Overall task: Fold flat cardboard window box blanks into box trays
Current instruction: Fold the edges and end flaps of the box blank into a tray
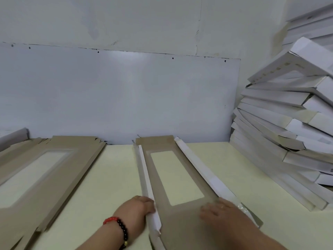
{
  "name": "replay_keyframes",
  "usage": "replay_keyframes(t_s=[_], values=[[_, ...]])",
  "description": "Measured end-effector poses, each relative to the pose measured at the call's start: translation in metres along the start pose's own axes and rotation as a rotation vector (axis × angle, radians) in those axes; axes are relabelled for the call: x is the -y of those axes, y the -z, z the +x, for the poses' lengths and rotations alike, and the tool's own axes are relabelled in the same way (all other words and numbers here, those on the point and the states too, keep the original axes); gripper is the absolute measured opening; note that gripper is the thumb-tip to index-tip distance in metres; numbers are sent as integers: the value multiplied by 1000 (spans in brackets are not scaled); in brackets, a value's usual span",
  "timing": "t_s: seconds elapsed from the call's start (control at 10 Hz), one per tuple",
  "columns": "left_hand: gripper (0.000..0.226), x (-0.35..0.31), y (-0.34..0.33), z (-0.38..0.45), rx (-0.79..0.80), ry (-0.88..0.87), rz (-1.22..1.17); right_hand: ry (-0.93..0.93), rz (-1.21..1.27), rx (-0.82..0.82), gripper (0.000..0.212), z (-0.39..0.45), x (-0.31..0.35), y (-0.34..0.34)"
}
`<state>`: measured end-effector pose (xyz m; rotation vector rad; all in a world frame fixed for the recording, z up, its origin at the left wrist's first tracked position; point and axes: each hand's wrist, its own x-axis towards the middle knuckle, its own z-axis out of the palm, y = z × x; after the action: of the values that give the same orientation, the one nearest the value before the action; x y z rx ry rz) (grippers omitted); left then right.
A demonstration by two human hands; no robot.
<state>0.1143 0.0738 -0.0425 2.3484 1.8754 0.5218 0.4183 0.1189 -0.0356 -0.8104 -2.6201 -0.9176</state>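
The blank point(182, 179) you are working lies brown side up on the pale yellow worktop point(115, 170), its long axis running from you toward the wall and leaning slightly left at the far end. Its rectangular window cut-out shows the worktop through it. Both long side flaps stand folded up, showing their white faces.

Your left hand point(137, 209) grips the near end of the left flap, fingers curled over its top edge. Your right hand point(219, 212) rests on the near right of the panel against the right flap; its fingers are blurred, so I cannot tell whether they curl round the flap.

A stack of flat blanks point(45, 174) lies to your left, long axis angled right. Folded trays point(281, 123) are piled at right. A grey-white wall panel point(119, 94) backs the worktop.
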Motion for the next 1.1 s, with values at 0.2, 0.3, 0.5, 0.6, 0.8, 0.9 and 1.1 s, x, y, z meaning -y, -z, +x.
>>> replay_keyframes(t_s=[0.2, 0.3, 0.5, 0.6, 0.8, 0.9, 1.1], values=[[43, 12, 29, 7, 314, 112, 412, -48, 114, 521, 63, -32, -45, -2], [58, -10, 24, 7, 338, 198, 445, -158, 294, 589, 70, -25, -44, 14], [72, -37, 1, -8, 236, 230, 152, -87, 487, 618, 67, -31, -41, 22], [64, -26, 7, -7, 189, 234, 182, 8, 456, 618, 61, -32, -42, 21], [29, -24, 15, -20, 8, -196, 223, -37, 249, 500, 49, -24, -33, 35], [40, -23, 14, -29, 105, -182, -53, 84, 177, 465, 65, -41, -17, 20], [43, -15, 19, -35, 212, -235, -152, -127, 287, 302, 30, -13, -20, 32]])
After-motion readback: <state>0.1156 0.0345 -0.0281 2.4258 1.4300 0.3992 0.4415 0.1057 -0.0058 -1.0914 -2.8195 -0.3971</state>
